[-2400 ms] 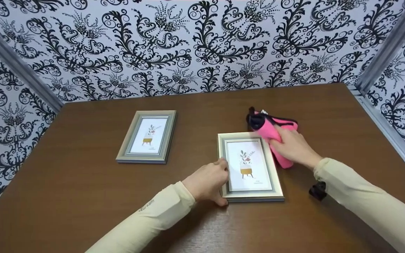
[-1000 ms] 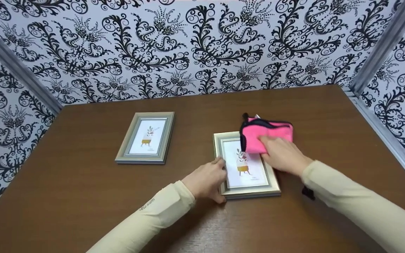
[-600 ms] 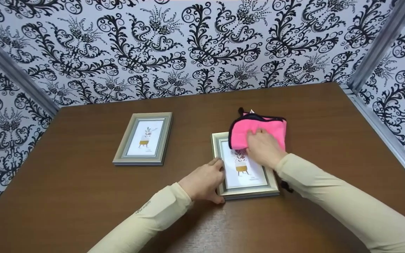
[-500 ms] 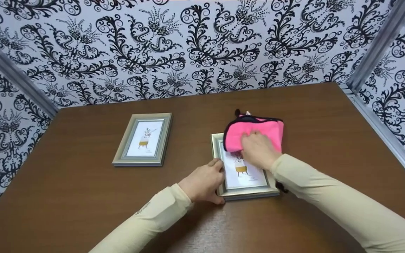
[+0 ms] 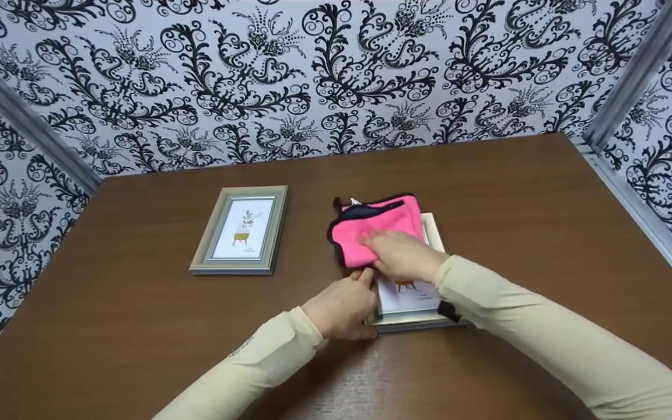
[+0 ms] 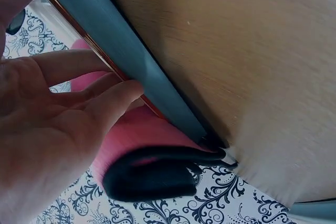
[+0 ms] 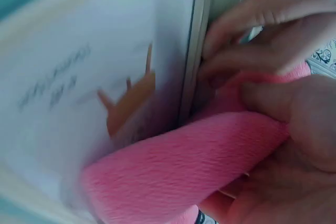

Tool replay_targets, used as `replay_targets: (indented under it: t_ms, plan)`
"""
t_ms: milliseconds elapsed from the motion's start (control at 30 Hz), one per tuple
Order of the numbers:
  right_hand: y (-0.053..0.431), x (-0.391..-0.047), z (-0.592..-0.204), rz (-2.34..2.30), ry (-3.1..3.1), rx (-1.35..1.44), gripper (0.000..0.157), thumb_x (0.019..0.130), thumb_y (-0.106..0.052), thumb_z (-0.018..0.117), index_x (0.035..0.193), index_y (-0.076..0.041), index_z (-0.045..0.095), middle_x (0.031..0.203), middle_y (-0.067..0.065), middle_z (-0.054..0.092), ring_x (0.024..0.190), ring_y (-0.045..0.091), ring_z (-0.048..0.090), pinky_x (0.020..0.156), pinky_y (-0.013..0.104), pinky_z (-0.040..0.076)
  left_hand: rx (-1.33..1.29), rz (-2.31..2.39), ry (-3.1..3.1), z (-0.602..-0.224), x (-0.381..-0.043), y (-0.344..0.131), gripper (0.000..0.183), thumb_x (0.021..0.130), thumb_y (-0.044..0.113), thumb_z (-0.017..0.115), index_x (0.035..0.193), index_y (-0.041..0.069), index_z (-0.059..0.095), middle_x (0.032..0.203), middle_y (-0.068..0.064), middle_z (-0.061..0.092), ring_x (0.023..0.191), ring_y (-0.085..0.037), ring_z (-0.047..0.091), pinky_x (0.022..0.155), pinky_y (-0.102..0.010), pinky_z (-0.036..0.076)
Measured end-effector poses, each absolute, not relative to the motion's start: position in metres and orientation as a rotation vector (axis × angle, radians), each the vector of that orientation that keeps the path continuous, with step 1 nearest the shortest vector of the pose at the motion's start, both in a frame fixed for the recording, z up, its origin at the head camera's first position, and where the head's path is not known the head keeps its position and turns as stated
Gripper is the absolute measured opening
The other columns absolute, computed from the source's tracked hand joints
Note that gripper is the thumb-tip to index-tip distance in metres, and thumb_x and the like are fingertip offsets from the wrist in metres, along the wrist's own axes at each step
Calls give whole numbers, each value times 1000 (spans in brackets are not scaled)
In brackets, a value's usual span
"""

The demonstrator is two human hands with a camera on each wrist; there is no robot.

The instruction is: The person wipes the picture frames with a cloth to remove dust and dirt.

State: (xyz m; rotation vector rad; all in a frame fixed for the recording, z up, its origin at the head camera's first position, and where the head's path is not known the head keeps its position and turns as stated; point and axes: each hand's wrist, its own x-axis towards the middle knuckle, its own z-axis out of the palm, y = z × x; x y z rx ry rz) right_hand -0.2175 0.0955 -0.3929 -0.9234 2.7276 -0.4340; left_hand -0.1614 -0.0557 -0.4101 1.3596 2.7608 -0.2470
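Observation:
A pale gold and grey picture frame point(image 5: 412, 319) lies flat on the table, its print of a plant in a yellow pot on legs partly covered. My left hand point(image 5: 342, 306) grips its left side, fingers over the edge and thumb at the near corner; the left wrist view shows fingertips against the frame's grey side point(image 6: 121, 51). My right hand point(image 5: 406, 255) holds a folded pink cloth point(image 5: 382, 224) with black trim on the frame's upper left part, beyond the left fingers. In the right wrist view the fluffy cloth point(image 7: 184, 166) lies against the glass beside the inner rim.
A second matching picture frame point(image 5: 242, 227) lies on the brown table point(image 5: 137, 326) to the left. Black and white patterned walls point(image 5: 254, 87) close off the back and sides. A small black device point(image 5: 448, 311) hangs under the right wrist.
My right hand has taken the pink cloth from the frame's right side onto its glass, then left across the upper part to the left edge. My left hand stays on the frame.

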Motion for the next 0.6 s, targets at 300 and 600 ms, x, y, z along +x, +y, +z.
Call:
replay_targets:
  t_ms: [300,600]
  plan:
    - [119,-216,-386,-142,2830,-988,12,84,-1,62,94,-4,67,86,12,65,75,29,61,71,45,51,1346,-84,2755,-410,-164,-55,28,67,34,87,73,12,70,94,-7,57,79,-18,58,68,-30,53]
    - [127,-204,-382,158,2966,-735,15,74,-1,64,64,-6,54,57,5,45,53,23,46,45,41,45,1389,13,2822,-415,-160,-58,26,65,27,87,67,10,67,104,-14,61,108,-33,59,85,-35,53]
